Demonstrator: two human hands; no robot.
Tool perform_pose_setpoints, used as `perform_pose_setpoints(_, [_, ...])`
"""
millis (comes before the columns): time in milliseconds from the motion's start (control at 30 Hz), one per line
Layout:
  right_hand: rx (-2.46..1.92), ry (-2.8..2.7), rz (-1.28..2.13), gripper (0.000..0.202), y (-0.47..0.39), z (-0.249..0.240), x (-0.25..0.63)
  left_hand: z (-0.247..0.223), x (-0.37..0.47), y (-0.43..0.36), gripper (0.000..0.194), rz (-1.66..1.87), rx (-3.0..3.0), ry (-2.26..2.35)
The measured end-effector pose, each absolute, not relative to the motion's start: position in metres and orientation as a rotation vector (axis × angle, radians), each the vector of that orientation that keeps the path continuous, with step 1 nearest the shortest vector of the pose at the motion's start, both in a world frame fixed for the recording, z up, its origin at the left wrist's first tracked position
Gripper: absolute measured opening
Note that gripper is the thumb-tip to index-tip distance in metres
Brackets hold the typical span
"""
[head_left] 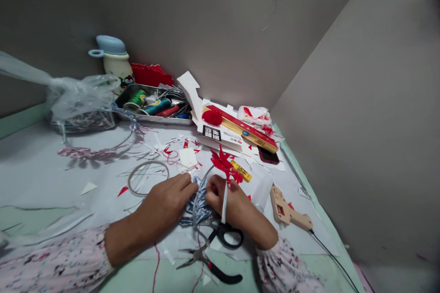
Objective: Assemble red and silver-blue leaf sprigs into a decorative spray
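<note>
My left hand [172,199] is closed, its thumb and fingers pinching the left edge of a crinkled, shiny blue fabric piece [201,208]. From the other side my right hand [230,197] is curled closed at the same fabric; its fingertips are partly hidden. A thin grey hoop [195,213] runs between the hands, along the fabric. Above my right hand stands a red flower-like decoration [227,165], and a pale strip [224,203] crosses the hand's back. Black-handled scissors [231,236] and pliers [220,272] lie just below the hands.
A glue gun [290,210] with a cord lies at right. Behind are a yellow-and-red box [240,128], a phone [268,155] and a metal tray [158,120] of thread spools. A bare hoop [130,178], a decorated hoop [92,150], a plastic bag [80,100] and a bottle [118,66] are leftward.
</note>
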State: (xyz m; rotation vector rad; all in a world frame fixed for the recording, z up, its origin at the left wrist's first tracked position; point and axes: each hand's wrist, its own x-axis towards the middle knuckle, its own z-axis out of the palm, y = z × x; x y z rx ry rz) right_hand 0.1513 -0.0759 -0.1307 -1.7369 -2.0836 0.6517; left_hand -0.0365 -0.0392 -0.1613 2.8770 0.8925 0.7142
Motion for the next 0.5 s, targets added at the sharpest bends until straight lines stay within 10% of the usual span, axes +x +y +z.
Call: perform_pose_setpoints(500, [-1.732, -2.021, 0.657, 0.014, -0.0742, -0.1352, 0.1538, -0.1608, -0.0365, -0.0375, 0.024, 0.645, 2.847, 0.919])
